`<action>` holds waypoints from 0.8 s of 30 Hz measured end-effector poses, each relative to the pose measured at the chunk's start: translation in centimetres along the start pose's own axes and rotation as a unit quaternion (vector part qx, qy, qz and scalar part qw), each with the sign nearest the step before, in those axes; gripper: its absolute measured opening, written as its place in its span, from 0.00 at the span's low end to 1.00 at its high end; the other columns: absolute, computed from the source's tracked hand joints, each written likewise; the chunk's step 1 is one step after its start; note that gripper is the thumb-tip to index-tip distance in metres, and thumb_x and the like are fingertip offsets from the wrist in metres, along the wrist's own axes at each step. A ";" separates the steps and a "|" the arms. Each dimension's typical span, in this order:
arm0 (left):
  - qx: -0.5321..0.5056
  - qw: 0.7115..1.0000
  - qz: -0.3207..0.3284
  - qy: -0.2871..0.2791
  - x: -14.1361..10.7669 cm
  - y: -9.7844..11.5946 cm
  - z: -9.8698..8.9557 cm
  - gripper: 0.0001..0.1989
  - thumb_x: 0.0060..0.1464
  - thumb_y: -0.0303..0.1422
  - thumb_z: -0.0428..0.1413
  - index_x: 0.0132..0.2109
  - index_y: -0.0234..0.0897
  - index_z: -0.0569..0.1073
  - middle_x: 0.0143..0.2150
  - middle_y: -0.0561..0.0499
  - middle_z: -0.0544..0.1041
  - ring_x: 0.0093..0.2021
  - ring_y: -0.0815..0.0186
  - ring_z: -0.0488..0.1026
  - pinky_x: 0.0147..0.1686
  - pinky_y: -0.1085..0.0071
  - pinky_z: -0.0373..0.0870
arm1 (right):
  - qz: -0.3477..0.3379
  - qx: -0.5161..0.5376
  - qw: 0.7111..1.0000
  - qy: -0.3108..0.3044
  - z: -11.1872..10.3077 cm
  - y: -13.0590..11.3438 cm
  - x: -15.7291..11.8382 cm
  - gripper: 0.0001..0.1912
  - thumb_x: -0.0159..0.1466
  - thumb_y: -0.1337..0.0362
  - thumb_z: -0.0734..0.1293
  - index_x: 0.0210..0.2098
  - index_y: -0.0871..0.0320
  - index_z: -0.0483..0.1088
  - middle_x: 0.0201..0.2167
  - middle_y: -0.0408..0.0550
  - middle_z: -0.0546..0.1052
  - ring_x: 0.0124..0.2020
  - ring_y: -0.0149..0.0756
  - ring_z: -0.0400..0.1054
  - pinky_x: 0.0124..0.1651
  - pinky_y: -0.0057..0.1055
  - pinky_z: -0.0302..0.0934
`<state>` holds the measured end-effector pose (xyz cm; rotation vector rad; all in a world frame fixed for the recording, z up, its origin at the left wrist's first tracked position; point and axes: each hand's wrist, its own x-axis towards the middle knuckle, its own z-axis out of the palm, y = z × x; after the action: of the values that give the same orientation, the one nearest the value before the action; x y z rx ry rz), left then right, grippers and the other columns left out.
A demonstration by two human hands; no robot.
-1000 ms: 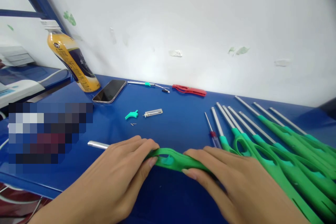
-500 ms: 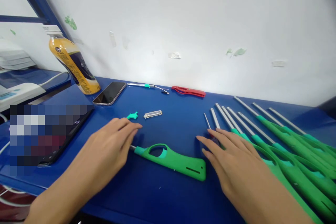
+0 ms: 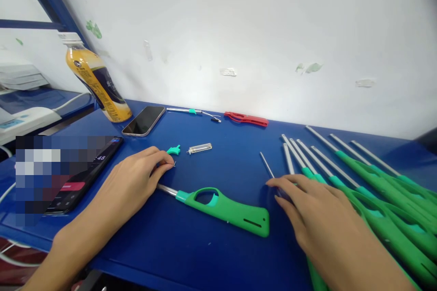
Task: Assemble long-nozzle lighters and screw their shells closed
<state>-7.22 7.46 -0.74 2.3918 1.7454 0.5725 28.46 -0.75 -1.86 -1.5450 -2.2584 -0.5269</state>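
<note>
My left hand (image 3: 138, 177) is pinched, and a tiny metal piece (image 3: 175, 163), too small to name, pokes out at its fingertips. Just below it lies a green gas lighter (image 3: 232, 211) with a metal barrel, its tip hidden by that hand. My right hand (image 3: 307, 204) has its fingers closed around a thin screwdriver (image 3: 266, 164); the shaft points away from me and the handle is mostly covered. Beyond my left fingers are a loose teal trigger (image 3: 174, 150) and a small clear fuel tank (image 3: 200, 148).
Several green lighters (image 3: 385, 218) lie side by side at the right. Along the wall are a red lighter shell (image 3: 246, 119) and a metal barrel with wires (image 3: 184, 110). A phone (image 3: 144, 121), a second screen (image 3: 82, 182) and a yellow bottle (image 3: 97, 79) occupy the left.
My right hand has closed on the screwdriver and shifted it slightly left and nearer. My left hand has drawn back left, uncovering more of the lighter's barrel.
</note>
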 end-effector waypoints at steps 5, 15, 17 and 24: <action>-0.006 1.000 0.005 0.002 -0.1 -0.1 0.2 0.17 0.69 0.46 0.48 0.40 0.44 0.76 0.44 0.47 0.79 0.44 0.53 0.77 0.46 0.58 0.66 | -0.006 0.031 0.999 -0.013 0.3 0.0 -0.5 0.26 0.64 0.80 0.59 0.54 0.50 0.73 0.46 0.43 0.84 0.43 0.44 0.80 0.46 0.47 0.66; -0.050 0.997 0.000 0.060 -1.5 1.9 -1.1 0.15 0.74 0.49 0.46 0.46 0.45 0.68 0.36 0.54 0.74 0.31 0.62 0.70 0.34 0.67 0.64 | 0.073 0.092 0.988 -0.096 -0.1 -0.8 -0.5 0.26 0.56 0.84 0.60 0.47 0.50 0.66 0.39 0.43 0.75 0.38 0.43 0.71 0.45 0.46 0.60; -0.066 0.995 -0.003 0.076 -1.9 3.0 -1.5 0.14 0.75 0.48 0.45 0.46 0.46 0.66 0.31 0.57 0.69 0.26 0.65 0.65 0.29 0.69 0.62 | 0.078 0.087 0.988 -0.102 -0.1 -0.9 -0.4 0.24 0.56 0.84 0.61 0.44 0.50 0.64 0.37 0.43 0.73 0.36 0.43 0.69 0.43 0.45 0.59; -0.137 0.990 -0.009 0.033 -2.2 5.1 -1.7 0.15 0.77 0.49 0.40 0.46 0.46 0.62 0.27 0.60 0.66 0.24 0.66 0.65 0.25 0.71 0.61 | 0.062 0.070 0.990 -0.104 0.4 -1.2 -0.6 0.22 0.58 0.84 0.62 0.43 0.51 0.62 0.35 0.43 0.72 0.35 0.44 0.68 0.41 0.44 0.57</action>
<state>-3.94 3.51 1.93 2.1892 1.5919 0.8374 27.54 -1.43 -2.57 -1.7233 -2.2720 -0.1763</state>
